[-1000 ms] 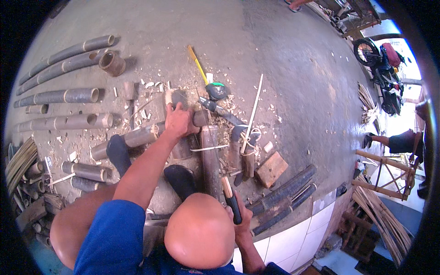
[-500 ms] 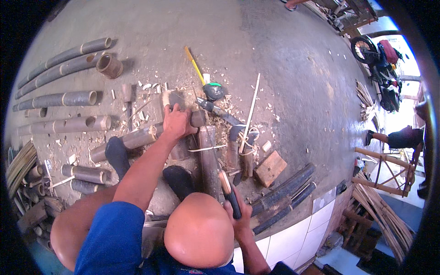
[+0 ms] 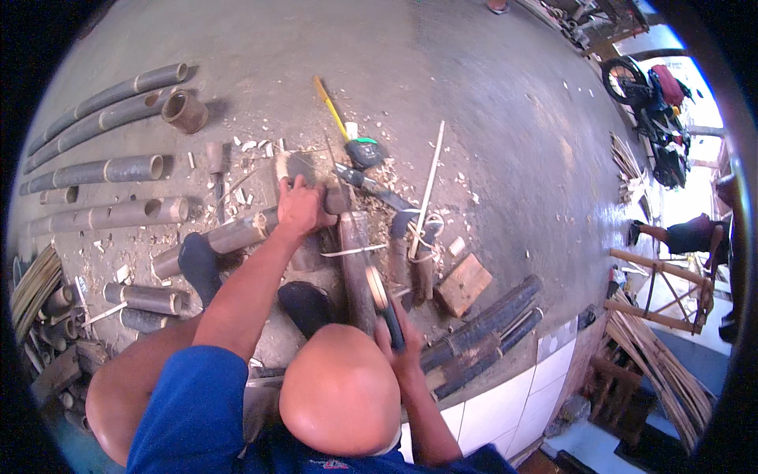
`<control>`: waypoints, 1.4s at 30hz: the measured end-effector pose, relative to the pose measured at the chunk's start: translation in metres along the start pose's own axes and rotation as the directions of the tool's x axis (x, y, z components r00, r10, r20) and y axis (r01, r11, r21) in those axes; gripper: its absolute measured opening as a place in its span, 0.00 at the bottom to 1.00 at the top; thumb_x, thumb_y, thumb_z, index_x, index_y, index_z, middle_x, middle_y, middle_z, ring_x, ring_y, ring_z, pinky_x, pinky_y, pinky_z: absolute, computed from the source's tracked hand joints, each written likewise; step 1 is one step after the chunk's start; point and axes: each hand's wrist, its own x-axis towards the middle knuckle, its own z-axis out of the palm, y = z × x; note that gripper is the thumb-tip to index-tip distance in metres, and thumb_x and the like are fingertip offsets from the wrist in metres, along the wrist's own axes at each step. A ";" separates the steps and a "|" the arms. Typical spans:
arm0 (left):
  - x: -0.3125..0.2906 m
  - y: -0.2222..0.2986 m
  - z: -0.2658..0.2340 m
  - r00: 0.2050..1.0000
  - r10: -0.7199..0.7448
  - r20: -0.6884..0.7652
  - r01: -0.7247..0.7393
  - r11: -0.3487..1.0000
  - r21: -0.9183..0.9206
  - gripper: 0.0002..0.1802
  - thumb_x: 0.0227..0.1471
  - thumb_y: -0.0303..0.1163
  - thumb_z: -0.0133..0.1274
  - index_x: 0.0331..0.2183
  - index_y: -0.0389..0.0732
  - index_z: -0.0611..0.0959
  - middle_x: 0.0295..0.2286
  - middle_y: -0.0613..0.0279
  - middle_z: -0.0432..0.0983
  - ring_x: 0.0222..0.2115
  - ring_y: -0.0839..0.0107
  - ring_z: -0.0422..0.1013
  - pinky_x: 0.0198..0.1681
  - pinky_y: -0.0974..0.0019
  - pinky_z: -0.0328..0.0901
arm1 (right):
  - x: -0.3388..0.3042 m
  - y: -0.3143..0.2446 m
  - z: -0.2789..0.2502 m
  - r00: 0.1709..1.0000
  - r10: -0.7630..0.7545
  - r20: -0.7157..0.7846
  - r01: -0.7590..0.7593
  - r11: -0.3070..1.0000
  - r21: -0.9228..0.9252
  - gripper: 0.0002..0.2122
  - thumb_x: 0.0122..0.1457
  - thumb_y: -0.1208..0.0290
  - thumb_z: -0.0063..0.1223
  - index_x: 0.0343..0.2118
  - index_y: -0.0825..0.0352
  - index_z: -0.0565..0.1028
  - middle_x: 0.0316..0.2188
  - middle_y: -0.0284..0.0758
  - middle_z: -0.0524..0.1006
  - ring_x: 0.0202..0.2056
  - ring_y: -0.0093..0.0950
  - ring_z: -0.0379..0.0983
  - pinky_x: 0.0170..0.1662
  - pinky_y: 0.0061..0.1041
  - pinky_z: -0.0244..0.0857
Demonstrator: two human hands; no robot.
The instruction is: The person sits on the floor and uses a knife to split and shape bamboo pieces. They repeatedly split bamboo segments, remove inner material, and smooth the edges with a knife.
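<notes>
A dark bamboo pole point(image 3: 237, 235) lies slantwise on the floor, a sock-covered foot beside it. Near its right end, my left hand point(image 3: 304, 209) is wrapped over it with the fingers curled. A second bamboo length point(image 3: 355, 257) runs from there towards my knee, its far end close to the first pole; I cannot tell whether they are joined. A pale strip point(image 3: 353, 252) crosses it. Beside this length, my right hand point(image 3: 401, 340) grips a tool with a black handle point(image 3: 392, 320) and a pale wooden part; the rest of the tool is unclear.
Several bamboo poles point(image 3: 103, 171) lie at the left. Beyond my hands are a tape measure point(image 3: 364, 152), a mallet point(image 3: 215, 162), a thin strip point(image 3: 429, 186) and scattered shavings. A wood block point(image 3: 464, 284) and dark bamboo point(image 3: 482, 324) lie at right. A motorbike point(image 3: 659, 118) stands farther off.
My right hand has moved slightly left and up with the black-handled tool, closer to the second bamboo length. My left hand stays on the pole. The whole view has shifted a little.
</notes>
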 end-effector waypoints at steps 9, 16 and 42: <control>-0.001 -0.005 0.002 1.000 0.004 -0.011 -0.004 1.000 -0.004 0.39 0.33 0.56 0.69 0.47 0.45 0.83 0.39 0.57 0.83 0.52 0.56 0.68 0.59 0.41 0.50 | -0.024 -0.004 -0.015 1.000 0.003 0.028 -0.002 0.999 -0.047 0.25 0.62 0.68 0.57 0.60 0.71 0.69 0.36 0.50 0.82 0.34 0.39 0.83 0.39 0.33 0.75; -0.001 -0.001 0.005 1.000 -0.021 -0.013 0.021 1.000 -0.012 0.38 0.34 0.53 0.71 0.47 0.44 0.82 0.40 0.57 0.83 0.56 0.55 0.66 0.62 0.39 0.47 | 0.045 0.005 0.027 0.992 0.089 0.085 -0.098 0.990 0.105 0.22 0.63 0.67 0.54 0.59 0.70 0.70 0.32 0.51 0.80 0.32 0.38 0.82 0.34 0.35 0.73; 0.000 -0.002 0.001 1.000 0.015 -0.008 -0.015 1.000 -0.027 0.39 0.33 0.55 0.70 0.46 0.43 0.82 0.37 0.53 0.83 0.51 0.55 0.68 0.59 0.41 0.49 | -0.005 0.005 0.006 0.994 0.109 0.006 -0.109 0.993 0.052 0.23 0.62 0.67 0.56 0.59 0.70 0.71 0.35 0.51 0.81 0.35 0.34 0.83 0.38 0.33 0.74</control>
